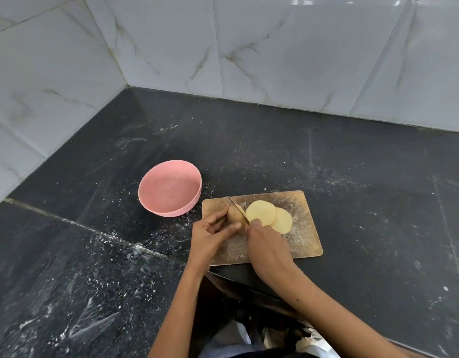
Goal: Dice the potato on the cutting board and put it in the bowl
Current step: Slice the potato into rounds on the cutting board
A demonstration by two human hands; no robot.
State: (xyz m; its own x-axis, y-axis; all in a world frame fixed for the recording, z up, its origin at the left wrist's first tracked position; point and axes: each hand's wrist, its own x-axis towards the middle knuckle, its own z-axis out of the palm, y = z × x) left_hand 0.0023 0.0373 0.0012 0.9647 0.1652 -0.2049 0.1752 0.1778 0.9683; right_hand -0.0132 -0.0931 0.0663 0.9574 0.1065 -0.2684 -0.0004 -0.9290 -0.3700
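A wooden cutting board (pixel 298 244) lies on the dark counter. On it, my left hand (pixel 210 233) holds the uncut end of a potato (pixel 235 215) with thumb and fingers curled round it. My right hand (pixel 268 250) grips a knife (pixel 236 205) whose blade stands in the potato, tip pointing away from me. Two round pale slices (pixel 262 212) lie flat and overlapping just right of the blade. An empty pink bowl (pixel 169 188) stands to the left of the board, apart from it.
The black stone counter (pixel 352 177) is dusted with white specks. White marble-tiled walls (pixel 275 47) close off the back and left, meeting in a corner. The counter's front edge runs below my arms, with my clothing under it.
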